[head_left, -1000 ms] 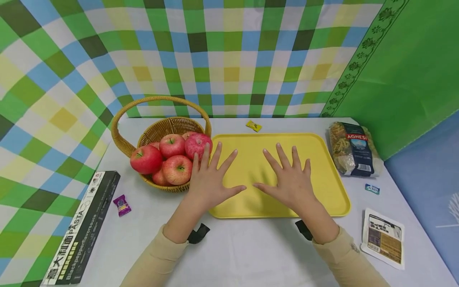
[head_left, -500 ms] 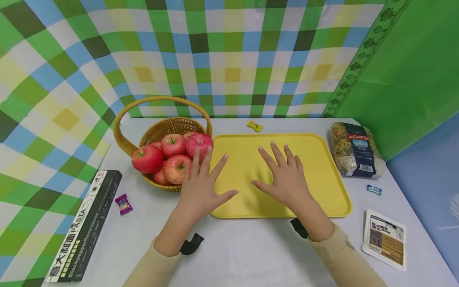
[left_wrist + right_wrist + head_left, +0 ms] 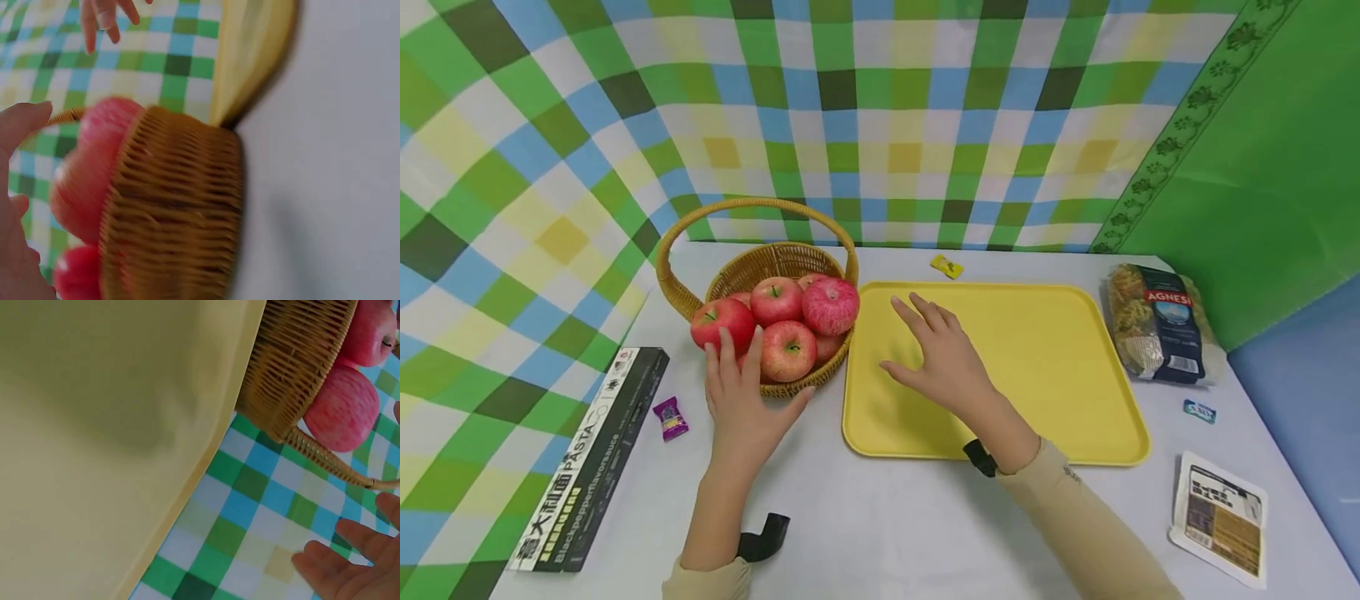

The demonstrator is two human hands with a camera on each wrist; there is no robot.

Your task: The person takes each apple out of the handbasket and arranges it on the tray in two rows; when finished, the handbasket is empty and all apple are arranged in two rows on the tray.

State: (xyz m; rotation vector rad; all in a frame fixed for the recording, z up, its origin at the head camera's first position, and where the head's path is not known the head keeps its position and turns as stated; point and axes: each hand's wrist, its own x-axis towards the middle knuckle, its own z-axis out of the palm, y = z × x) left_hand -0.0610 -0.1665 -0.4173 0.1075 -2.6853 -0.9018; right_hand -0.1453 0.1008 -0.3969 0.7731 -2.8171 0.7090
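Both hands out over the worktop, one at the apple basket, one above the yellow tray.

The left hand (image 3: pixel 741 408) lies spread, its grip released, against the near wall of the wicker basket (image 3: pixel 827 371), fingertips up by the red apples (image 3: pixel 788 350) heaped inside; whether they touch the fruit I cannot tell. The right hand (image 3: pixel 943 358) is over the left part of the yellow tray (image 3: pixel 1060 350), fingers straight and relaxed, holding nothing. The basket stands just beside the tray's left edge. A black pasta box (image 3: pixel 591 462) and a purple sweet (image 3: pixel 671 418) lie to the left, a pasta bag (image 3: pixel 1161 323) to the right.
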